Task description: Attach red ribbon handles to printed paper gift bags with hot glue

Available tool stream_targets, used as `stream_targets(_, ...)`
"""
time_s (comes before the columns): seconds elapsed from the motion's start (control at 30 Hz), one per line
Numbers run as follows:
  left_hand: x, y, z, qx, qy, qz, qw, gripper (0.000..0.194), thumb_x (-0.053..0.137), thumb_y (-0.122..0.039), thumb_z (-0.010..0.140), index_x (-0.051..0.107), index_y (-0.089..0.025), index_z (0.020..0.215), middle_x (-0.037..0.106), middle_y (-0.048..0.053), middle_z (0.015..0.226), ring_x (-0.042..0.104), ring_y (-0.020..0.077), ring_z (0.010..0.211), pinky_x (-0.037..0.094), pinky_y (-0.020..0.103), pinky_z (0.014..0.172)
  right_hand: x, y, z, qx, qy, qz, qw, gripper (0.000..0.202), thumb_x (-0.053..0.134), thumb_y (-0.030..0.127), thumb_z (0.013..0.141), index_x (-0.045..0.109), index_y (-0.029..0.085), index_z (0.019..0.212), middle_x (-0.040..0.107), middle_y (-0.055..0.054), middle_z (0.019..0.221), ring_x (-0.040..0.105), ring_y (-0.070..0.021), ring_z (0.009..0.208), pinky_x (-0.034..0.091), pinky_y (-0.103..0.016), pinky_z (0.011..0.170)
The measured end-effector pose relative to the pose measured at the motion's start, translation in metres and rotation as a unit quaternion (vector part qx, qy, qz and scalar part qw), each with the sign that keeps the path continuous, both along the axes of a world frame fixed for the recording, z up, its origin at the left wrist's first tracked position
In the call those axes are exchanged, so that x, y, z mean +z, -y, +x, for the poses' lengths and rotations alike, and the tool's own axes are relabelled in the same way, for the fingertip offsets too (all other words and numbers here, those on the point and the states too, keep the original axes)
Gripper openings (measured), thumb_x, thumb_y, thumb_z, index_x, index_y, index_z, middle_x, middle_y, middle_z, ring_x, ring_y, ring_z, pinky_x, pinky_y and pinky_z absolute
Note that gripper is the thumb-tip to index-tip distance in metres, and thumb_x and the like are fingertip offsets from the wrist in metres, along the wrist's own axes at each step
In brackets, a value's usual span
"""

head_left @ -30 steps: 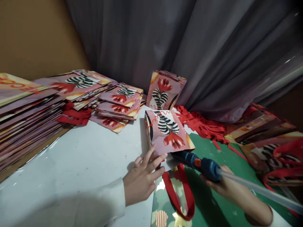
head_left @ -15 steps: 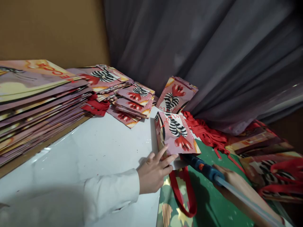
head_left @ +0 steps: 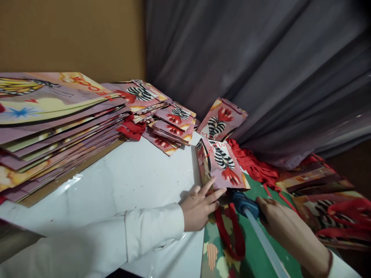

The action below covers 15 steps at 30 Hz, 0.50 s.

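A pink paper bag [head_left: 224, 164] with a striped butterfly and red flower print lies at the centre, its opening toward me. My left hand [head_left: 199, 206] rests at the bag's near left edge, fingers spread over it. In my right hand [head_left: 269, 212] is a dark blue glue gun [head_left: 246, 205] with a long pale glue stick [head_left: 268, 247] at its back. The gun's nozzle is hidden at the bag's opening. A red ribbon handle [head_left: 236, 237] hangs in a loop below the opening.
Large printed bags [head_left: 58, 127] are stacked at left, smaller ones [head_left: 174, 129] behind. Another bag [head_left: 223, 119] leans near the grey curtain [head_left: 232, 46]. Red ribbons [head_left: 257, 166] lie behind right; bags with red handles [head_left: 327, 208] are at far right. A green sheet [head_left: 257, 247] covers the table's right part.
The glue gun has moved further in toward the bag's opening, and my right hand has come closer behind it. The view has shifted slightly left. My left hand stays on the bag.
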<state>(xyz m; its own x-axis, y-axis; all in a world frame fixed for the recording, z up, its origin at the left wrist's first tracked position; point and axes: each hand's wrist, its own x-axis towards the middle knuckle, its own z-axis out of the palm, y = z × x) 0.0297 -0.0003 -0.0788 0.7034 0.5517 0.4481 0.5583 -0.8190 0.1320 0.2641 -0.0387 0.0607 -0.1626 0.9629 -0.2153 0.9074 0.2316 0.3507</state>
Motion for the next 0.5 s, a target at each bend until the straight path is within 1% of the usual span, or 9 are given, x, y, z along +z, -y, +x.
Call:
stream_targets(0.1, 0.001, -0.001, -0.001, -0.007, 0.002, -0.007, 1.0, 0.046, 0.06, -0.028, 0.076, 0.063, -0.023, 0.121, 0.018, -0.004, 0.164, -0.009, 0.0368, 0.149, 0.038, 0.044, 0.085, 0.002, -0.003, -0.012, 0.032, 0.025, 0.019, 0.999, 0.026, 0.048, -0.002, 0.075, 0.063, 0.017, 0.083, 0.072, -0.01, 0.078, 0.072, -0.0252, 0.073, 0.051, -0.031, 0.064)
stream_targets(0.17, 0.001, -0.002, -0.001, -0.01, 0.002, -0.01, 1.0, 0.046, 0.061, -0.029, 0.075, 0.063, -0.023, 0.12, 0.016, -0.003, 0.164, -0.008, 0.0368, 0.149, 0.038, 0.044, 0.086, 0.005, -0.004, -0.014, 0.03, 0.025, 0.024, 0.999, 0.025, 0.049, -0.001, 0.074, 0.063, 0.017, 0.083, 0.072, -0.01, 0.076, 0.072, -0.0253, 0.071, 0.05, -0.031, 0.063)
stream_targets(0.23, -0.001, -0.004, -0.002, -0.016, 0.005, -0.01, 1.0, 0.051, 0.06, -0.029, 0.075, 0.06, -0.024, 0.126, 0.017, -0.003, 0.164, -0.008, 0.0368, 0.149, 0.038, 0.044, 0.086, 0.007, -0.002, -0.009, 0.011, -0.01, 0.024, 1.0, 0.023, 0.05, 0.002, 0.073, 0.062, 0.018, 0.083, 0.071, -0.009, 0.076, 0.071, -0.0233, 0.071, 0.049, -0.029, 0.063)
stream_targets(0.3, -0.002, -0.005, -0.002, -0.028, 0.009, -0.009, 1.0, 0.056, 0.06, -0.028, 0.075, 0.057, -0.025, 0.131, 0.019, -0.002, 0.163, -0.009, 0.0368, 0.149, 0.038, 0.043, 0.086, 0.005, 0.005, 0.003, -0.022, -0.08, 0.024, 0.996, 0.016, 0.049, 0.009, 0.076, 0.06, 0.021, 0.079, 0.07, -0.005, 0.073, 0.068, -0.0194, 0.065, 0.048, -0.026, 0.06)
stream_targets(0.37, -0.002, -0.005, -0.003, -0.029, 0.01, -0.006, 1.0, 0.054, 0.061, -0.027, 0.075, 0.059, -0.025, 0.129, 0.022, -0.001, 0.162, -0.007, 0.0364, 0.149, 0.037, 0.043, 0.086, -0.004, 0.018, 0.019, -0.066, -0.158, 0.047, 0.984, 0.01, 0.05, 0.019, 0.078, 0.057, 0.022, 0.071, 0.066, -0.002, 0.064, 0.063, -0.0171, 0.055, 0.046, -0.025, 0.054)
stream_targets(0.43, -0.001, -0.004, -0.003, -0.019, 0.006, 0.001, 1.0, 0.046, 0.061, -0.027, 0.075, 0.063, -0.024, 0.121, 0.024, -0.001, 0.162, -0.004, 0.0366, 0.149, 0.035, 0.042, 0.086, -0.019, 0.034, 0.035, -0.116, -0.226, 0.097, 0.962, 0.011, 0.054, 0.03, 0.076, 0.058, 0.023, 0.068, 0.064, -0.002, 0.057, 0.06, -0.0182, 0.049, 0.047, -0.026, 0.049)
stream_targets(0.47, 0.0, -0.004, -0.004, -0.014, 0.005, 0.004, 1.0, 0.043, 0.061, -0.027, 0.076, 0.064, -0.024, 0.119, 0.025, -0.001, 0.162, -0.002, 0.0368, 0.149, 0.034, 0.041, 0.086, -0.028, 0.042, 0.043, -0.138, -0.265, 0.122, 0.946, 0.015, 0.056, 0.035, 0.075, 0.061, 0.022, 0.07, 0.066, -0.004, 0.058, 0.062, -0.0199, 0.051, 0.05, -0.027, 0.05)
stream_targets(0.5, 0.001, -0.003, -0.004, -0.012, 0.003, 0.007, 1.0, 0.042, 0.061, -0.028, 0.076, 0.065, -0.024, 0.118, 0.026, -0.001, 0.161, 0.0, 0.0371, 0.149, 0.034, 0.041, 0.086, -0.036, 0.05, 0.049, -0.153, -0.31, 0.134, 0.929, 0.02, 0.057, 0.039, 0.076, 0.065, 0.021, 0.076, 0.07, -0.006, 0.064, 0.067, -0.0223, 0.057, 0.054, -0.029, 0.054)
